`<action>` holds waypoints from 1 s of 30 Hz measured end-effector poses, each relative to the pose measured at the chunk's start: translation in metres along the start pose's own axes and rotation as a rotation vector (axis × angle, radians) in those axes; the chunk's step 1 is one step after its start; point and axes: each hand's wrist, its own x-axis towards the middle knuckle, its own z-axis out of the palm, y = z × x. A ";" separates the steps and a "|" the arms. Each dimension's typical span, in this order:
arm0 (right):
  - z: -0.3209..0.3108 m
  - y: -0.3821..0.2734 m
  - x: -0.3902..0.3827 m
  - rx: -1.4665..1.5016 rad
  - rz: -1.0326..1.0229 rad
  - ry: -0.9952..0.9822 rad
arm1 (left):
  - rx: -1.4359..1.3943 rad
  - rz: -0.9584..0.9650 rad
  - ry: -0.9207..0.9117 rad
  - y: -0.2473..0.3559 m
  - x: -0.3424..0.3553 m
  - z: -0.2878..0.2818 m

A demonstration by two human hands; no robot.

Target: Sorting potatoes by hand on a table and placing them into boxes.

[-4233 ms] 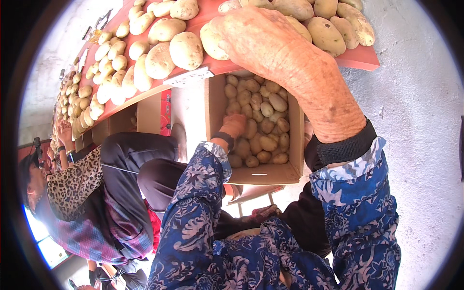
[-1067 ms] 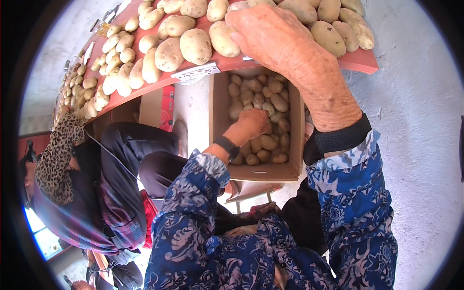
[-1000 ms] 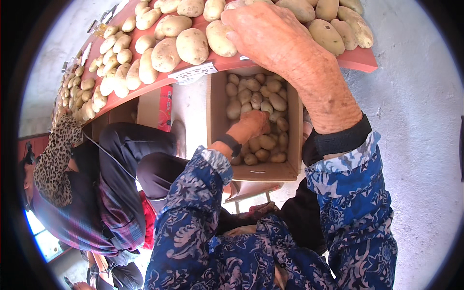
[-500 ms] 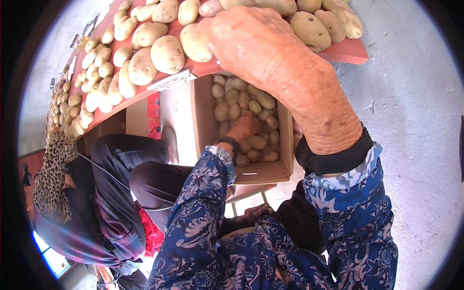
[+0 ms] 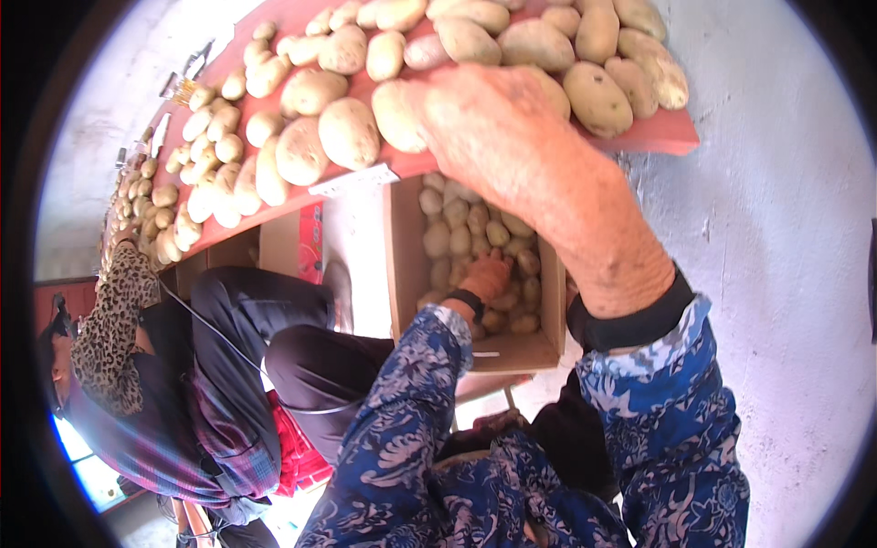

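The left hand (image 5: 489,277) is lowered palm-down into a cardboard box (image 5: 516,359), and small potatoes (image 5: 455,216) are touched by its fingers, which are seen slightly parted. Whether anything is held beneath this palm cannot be told, since its underside is hidden. By the right hand (image 5: 498,128) a large, pale yellow potato (image 5: 395,119) is partly covered on the red counter (image 5: 662,134). Only the back of this hand is shown; its fingertips are concealed, so how far its grip is opened or closed cannot be told.

The pale yellow potato is seen to be rounded and smooth-skinned, and is placed at 9 o'clock from the right hand, against its edge. The small potatoes are packed closely in the box, light brown and oval, and are spread around the left hand, most thickly from 9 through 12 o'clock. At 1 o'clock from the right hand, a large dark-spotted potato (image 5: 596,100) is set near the counter's end. At 9 o'clock in the view, a co-worker's leopard-print sleeve (image 5: 119,306) is stretched toward the counter's far part.
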 end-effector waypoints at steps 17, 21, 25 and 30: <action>-0.010 -0.003 0.001 0.030 0.020 -0.106 | 0.010 0.040 0.067 0.005 0.025 0.059; -0.010 -0.005 0.002 0.042 0.049 -0.109 | 0.013 0.051 -0.042 -0.003 0.009 0.045; -0.009 -0.009 0.005 0.046 0.051 -0.145 | 0.054 0.069 -0.056 0.001 -0.005 -0.007; -0.008 -0.014 0.010 0.068 0.056 -0.148 | -0.041 0.085 -0.224 0.020 -0.038 -0.105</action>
